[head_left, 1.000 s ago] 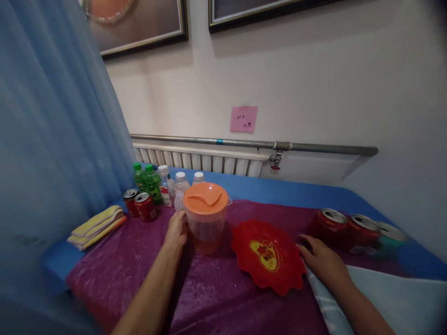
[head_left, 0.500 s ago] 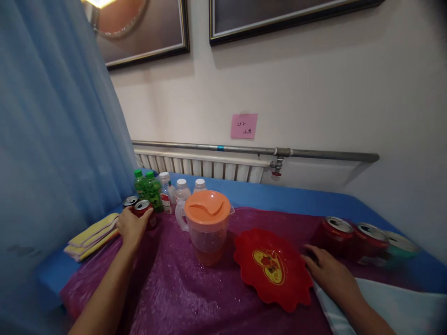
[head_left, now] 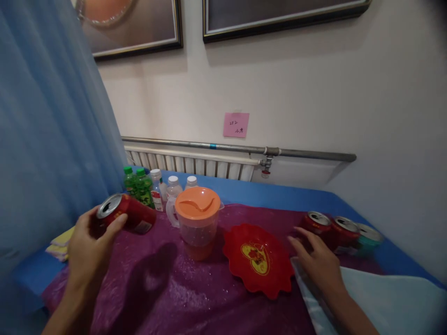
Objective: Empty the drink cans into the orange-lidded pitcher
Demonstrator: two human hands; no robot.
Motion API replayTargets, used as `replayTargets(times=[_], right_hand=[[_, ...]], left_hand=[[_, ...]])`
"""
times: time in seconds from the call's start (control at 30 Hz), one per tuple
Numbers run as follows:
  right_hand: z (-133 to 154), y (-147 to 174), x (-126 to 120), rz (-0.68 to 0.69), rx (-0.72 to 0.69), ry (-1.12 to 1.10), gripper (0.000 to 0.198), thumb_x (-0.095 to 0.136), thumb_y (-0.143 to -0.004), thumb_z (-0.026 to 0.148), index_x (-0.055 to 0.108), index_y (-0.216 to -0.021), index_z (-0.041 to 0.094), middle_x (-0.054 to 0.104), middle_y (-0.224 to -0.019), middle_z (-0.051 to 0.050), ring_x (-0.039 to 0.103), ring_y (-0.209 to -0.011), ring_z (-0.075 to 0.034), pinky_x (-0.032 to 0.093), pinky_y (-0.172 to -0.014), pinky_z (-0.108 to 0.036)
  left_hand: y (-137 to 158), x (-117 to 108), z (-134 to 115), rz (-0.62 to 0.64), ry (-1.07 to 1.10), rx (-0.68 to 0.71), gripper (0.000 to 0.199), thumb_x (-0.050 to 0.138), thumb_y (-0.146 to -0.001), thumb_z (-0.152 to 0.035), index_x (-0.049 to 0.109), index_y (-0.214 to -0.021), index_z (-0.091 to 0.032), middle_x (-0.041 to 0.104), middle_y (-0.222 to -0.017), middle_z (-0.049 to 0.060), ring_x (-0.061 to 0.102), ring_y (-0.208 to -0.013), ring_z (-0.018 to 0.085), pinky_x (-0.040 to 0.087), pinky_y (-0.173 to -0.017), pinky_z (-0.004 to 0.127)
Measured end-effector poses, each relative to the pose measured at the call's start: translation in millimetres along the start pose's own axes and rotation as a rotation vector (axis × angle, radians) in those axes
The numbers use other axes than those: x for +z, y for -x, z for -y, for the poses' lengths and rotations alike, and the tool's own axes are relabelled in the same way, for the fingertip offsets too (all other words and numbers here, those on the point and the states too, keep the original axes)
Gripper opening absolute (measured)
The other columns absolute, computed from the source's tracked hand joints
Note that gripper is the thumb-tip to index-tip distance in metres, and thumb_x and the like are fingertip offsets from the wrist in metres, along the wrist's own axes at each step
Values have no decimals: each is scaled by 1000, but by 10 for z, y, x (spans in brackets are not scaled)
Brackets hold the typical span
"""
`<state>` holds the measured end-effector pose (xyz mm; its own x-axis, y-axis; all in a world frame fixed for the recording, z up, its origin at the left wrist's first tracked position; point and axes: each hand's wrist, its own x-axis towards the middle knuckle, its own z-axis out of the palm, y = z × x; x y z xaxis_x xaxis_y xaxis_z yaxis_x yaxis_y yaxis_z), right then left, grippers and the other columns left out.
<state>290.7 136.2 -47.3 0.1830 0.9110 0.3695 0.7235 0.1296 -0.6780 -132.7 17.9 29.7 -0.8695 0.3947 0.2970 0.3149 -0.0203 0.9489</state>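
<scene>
On the purple tablecloth [head_left: 195, 298] over the blue table [head_left: 279, 195], a clear pitcher [head_left: 197, 222] with an orange lid stands left of a red scalloped plate [head_left: 258, 260]. The left hand [head_left: 87, 251] grips a red can [head_left: 126, 216] above the cloth's left part, fingers curled round it; the can lies nearly level, its long axis running left-right, its opened top pointing left toward the curtain [head_left: 45, 130]. The right hand [head_left: 316, 263] rests open, fingers spread, just beside the plate's right edge.
</scene>
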Motion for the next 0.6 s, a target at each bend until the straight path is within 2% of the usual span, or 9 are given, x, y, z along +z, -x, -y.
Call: replayTargets(times=[0.07,0.13,0.2,0.3,0.4,0.43,0.5,0.53,0.6], right_hand=[[407,187,-131,117,-34,-178,49,57,-77,52,70,-112,20,75,-113,-13,72,-100,-31,57,-95,-47],[799,418,-232,362,-121,-310,55,70,-72,48,69,-122,27,72,-125,-9,69,-112,-31,54,-102,-49],[1099,643,-289,601,-169,-347,76,84,-63,40,62,-135,36,63,-142,-6,61,-128,-34,48,-109,-54],[1308,868,-299,773,-193,-422,95,89,-56,29,54,-144,40,55,-151,-5,53,-137,-35,47,-111,-54],[1305,908,-280,804,-162,-515,91,83,-60,21,53,-145,38,59,-146,-5,60,-131,-33,51,-107,-50],[1282,888,-280,784,-137,-526,89,81,-61,21,54,-144,36,61,-144,-6,61,-129,-33,52,-106,-50],[1231,818,-297,703,-76,-516,87,81,-59,24,56,-142,31,66,-138,-8,64,-124,-34,51,-105,-52],[1207,774,-311,648,-47,-509,86,81,-58,26,56,-141,28,67,-135,-10,65,-122,-35,51,-105,-52],[1169,677,-333,522,-2,-519,86,81,-57,32,57,-139,24,70,-130,-12,68,-116,-35,53,-102,-52]], left_hand=[[288,-99,-121,123,33,24,70,80,-45,-61,66,-106,-30,69,-108,3,62,-105,32,54,-99,44],[591,-120,-185,273,119,-26,74,88,-34,-60,71,-99,-31,71,-110,3,65,-102,32,60,-86,38],[899,-69,-215,448,242,-106,74,95,-30,-54,73,-97,-32,73,-108,4,68,-96,30,62,-75,33],[1300,71,-244,725,391,-143,64,95,-43,-47,74,-102,-34,75,-105,5,71,-94,29,63,-78,33],[1464,174,-230,877,462,-170,70,95,-47,-48,73,-112,-35,73,-116,5,68,-110,30,61,-90,33],[1439,190,-200,881,474,-175,77,96,-45,-50,72,-116,-35,72,-121,6,65,-116,31,60,-94,32],[1267,214,-90,754,458,-174,84,95,-44,-56,70,-120,-32,70,-125,6,62,-122,31,58,-96,32],[1131,234,-13,624,437,-182,80,93,-48,-58,70,-119,-31,70,-124,6,62,-121,30,57,-96,32],[811,315,167,337,375,-243,54,83,-65,-52,70,-111,-27,71,-118,4,62,-117,24,51,-101,31]])
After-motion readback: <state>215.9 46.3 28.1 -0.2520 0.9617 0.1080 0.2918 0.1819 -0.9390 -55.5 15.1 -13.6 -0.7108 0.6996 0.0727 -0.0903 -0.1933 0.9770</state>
